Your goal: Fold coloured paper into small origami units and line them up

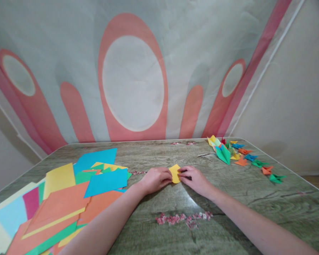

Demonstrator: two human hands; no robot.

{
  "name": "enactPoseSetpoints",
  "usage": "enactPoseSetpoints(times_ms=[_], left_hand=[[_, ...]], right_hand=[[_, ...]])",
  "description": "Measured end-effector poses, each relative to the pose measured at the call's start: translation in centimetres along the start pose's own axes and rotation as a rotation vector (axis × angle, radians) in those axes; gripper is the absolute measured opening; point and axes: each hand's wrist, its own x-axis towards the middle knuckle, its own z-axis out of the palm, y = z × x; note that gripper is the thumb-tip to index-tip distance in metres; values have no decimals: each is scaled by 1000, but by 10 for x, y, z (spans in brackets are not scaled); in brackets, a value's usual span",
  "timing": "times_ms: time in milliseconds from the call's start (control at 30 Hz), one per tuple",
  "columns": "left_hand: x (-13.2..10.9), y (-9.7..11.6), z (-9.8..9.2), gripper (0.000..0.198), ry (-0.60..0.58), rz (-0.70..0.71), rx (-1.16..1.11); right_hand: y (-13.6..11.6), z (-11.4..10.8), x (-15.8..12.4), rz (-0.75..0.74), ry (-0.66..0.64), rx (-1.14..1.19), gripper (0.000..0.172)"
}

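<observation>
Your forearms (111, 221) reach over the table (149, 156) — left hand (157, 178) and right hand (196, 179) both pinching the small yellow paper (175, 173).

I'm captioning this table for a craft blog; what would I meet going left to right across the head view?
Magenta sheet → upright-looking yellow sheet → front blue sheet → left hand → small yellow paper → right hand → large green folded paper → rightmost green folded figure.
</observation>
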Motion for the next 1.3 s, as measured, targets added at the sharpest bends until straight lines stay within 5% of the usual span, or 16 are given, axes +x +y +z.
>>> enactPoseSetpoints(times_ms=[367, 733, 1300], left_hand=[[3, 7, -1, 21, 39, -44, -61], [14, 9, 13, 20, 144, -296, -189], [22, 7, 25, 14, 217, -383, -144]], right_hand=[[-3, -7, 3, 4, -65, -9, 15], [5, -20, 2, -144, -190, -35, 25], [17, -40, -2, -289, -424, -12, 66]])
